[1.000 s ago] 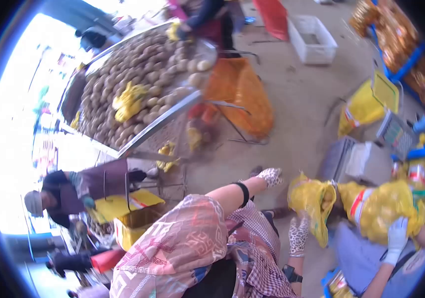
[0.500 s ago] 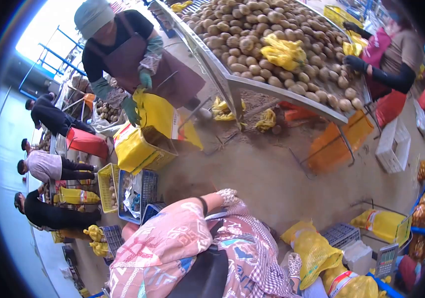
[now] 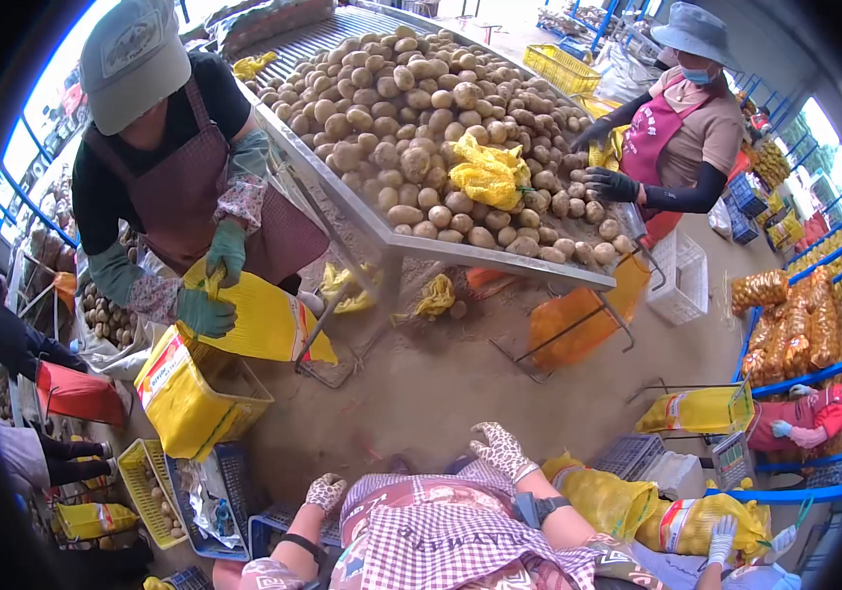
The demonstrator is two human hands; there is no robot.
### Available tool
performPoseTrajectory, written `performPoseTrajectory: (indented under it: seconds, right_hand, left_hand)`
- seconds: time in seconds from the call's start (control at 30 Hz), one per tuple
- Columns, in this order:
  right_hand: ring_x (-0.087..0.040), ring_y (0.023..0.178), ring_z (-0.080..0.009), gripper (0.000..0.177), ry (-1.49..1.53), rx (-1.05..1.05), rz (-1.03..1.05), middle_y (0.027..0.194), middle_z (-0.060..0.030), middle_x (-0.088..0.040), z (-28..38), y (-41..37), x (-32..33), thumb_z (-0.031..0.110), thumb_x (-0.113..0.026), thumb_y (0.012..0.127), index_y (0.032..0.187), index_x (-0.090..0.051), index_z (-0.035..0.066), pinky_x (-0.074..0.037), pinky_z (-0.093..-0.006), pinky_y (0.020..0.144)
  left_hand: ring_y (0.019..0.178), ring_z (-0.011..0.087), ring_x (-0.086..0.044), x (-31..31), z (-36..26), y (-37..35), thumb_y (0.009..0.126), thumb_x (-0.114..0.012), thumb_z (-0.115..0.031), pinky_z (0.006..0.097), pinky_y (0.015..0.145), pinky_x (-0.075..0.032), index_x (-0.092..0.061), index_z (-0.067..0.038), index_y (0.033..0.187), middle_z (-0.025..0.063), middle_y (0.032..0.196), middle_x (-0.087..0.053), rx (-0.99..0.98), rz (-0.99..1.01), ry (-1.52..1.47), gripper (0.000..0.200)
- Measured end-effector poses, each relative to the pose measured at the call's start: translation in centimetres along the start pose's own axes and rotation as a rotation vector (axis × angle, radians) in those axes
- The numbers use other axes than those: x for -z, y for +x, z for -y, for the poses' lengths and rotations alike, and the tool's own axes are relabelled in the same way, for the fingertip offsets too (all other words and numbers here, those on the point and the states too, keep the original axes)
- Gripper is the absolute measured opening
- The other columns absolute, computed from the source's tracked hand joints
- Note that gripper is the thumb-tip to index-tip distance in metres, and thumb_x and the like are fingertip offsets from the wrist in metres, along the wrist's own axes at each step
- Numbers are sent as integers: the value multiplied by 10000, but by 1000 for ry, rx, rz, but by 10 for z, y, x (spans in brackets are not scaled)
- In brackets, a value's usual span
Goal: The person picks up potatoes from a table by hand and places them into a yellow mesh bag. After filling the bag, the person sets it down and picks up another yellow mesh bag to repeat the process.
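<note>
My left hand [image 3: 326,492], in a spotted glove, is low in front of me beside the checked apron [image 3: 441,526]. Its fingers are loosely bent and hold nothing that I can see. To the right, my right hand [image 3: 505,452], in a matching glove, reaches forward over the floor, fingers apart and nothing in them. A blue crate [image 3: 269,531] stands near my left hand. Filled yellow mesh sacks [image 3: 603,497] lie to the right of my right arm. Another person's white-gloved hand [image 3: 722,537] rests on one of these sacks.
Ahead, a metal sorting table [image 3: 411,246] carries a heap of potatoes [image 3: 411,118] and a yellow mesh bag [image 3: 490,172]. A co-worker's gloved hands [image 3: 212,295] hold a yellow sack [image 3: 185,379] at left. Another co-worker [image 3: 682,133] handles potatoes at right. A white crate [image 3: 679,280] stands below.
My view has swung, so the table appears further left. My left hand has moved from in front of me to my left; my right hand has come forward. The left co-worker's hands have lowered slightly.
</note>
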State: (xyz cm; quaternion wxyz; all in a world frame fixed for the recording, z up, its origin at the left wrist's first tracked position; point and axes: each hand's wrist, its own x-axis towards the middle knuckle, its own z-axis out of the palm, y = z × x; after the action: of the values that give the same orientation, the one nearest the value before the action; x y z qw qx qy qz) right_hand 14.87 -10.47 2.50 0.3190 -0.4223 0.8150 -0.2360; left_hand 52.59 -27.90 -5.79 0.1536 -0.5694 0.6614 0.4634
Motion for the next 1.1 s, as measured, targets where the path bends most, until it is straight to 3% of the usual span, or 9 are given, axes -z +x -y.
performPoseTrajectory:
  seconds: [0.07,0.27,0.33,0.4,0.53,0.7,0.9,1.0,1.1]
  right_hand:
    - [-578,1066,-320,384,37,-69,36,1155,-160,-583,1,17,21,281,-651,824,1151,-582,92,-456,-381,929]
    - [-528,1100,-345,479,-113,77,-395,1149,-174,-569,-52,103,68,329,-712,753,1133,-563,78,-430,-417,945]
    - [-517,1119,-347,475,-123,96,-356,1172,-181,-560,-39,130,97,326,-678,778,1150,-552,60,-422,-416,954]
    - [-438,1245,-329,530,-73,2,-177,1303,-192,-499,-19,153,129,365,-628,814,1235,-526,59,-341,-411,1047]
    - [-532,1119,-325,434,-6,187,-194,1192,-162,-557,-9,187,161,326,-614,841,1170,-559,49,-425,-404,959]
    - [-544,1100,-322,391,44,336,-18,1141,-163,-585,-9,218,207,317,-599,852,1134,-582,46,-428,-405,947]
    - [-598,999,-313,329,369,264,-315,1069,-173,-613,8,262,283,158,-696,784,1078,-609,39,-473,-375,886]
    - [-580,1023,-306,457,244,373,-513,1089,-162,-604,19,306,311,164,-761,725,1113,-581,6,-458,-382,916]
    - [-373,1288,-348,827,-48,446,-499,1375,-209,-404,51,343,324,329,-803,667,1349,-420,60,-292,-424,1088]
  left_hand:
    - [1044,311,-607,-1,-18,8,837,-579,-328,380,911,-465,-651,-69,1089,183,1084,-648,-70,-29,-44,369]
    - [974,253,-638,22,-127,24,857,-610,-208,351,864,-486,-628,-51,1115,153,1049,-666,-266,-134,-206,303]
    - [960,214,-631,37,-185,24,880,-591,-165,325,856,-486,-612,-34,1144,130,1058,-665,-190,-83,-360,295]
    - [1015,223,-611,37,-210,53,873,-592,-126,327,898,-465,-582,-5,1172,159,1108,-640,-302,-191,-216,323]
    - [1118,269,-551,47,-301,77,852,-599,-101,341,955,-430,-497,28,1263,187,1222,-565,-467,-371,7,442]
    - [1156,264,-513,59,-403,95,851,-599,-63,353,979,-407,-473,2,1293,171,1293,-501,-623,-465,-116,464]
    - [1178,339,-507,78,-456,94,796,-634,-54,390,1011,-391,-522,2,1237,204,1244,-538,-867,-626,28,459]
    - [1179,342,-509,82,-476,94,793,-639,-69,393,1014,-391,-526,1,1235,208,1234,-545,-885,-577,-78,462]
    - [1172,337,-516,91,-492,103,802,-645,-93,390,992,-416,-515,-4,1252,208,1257,-530,-914,-602,-28,477]
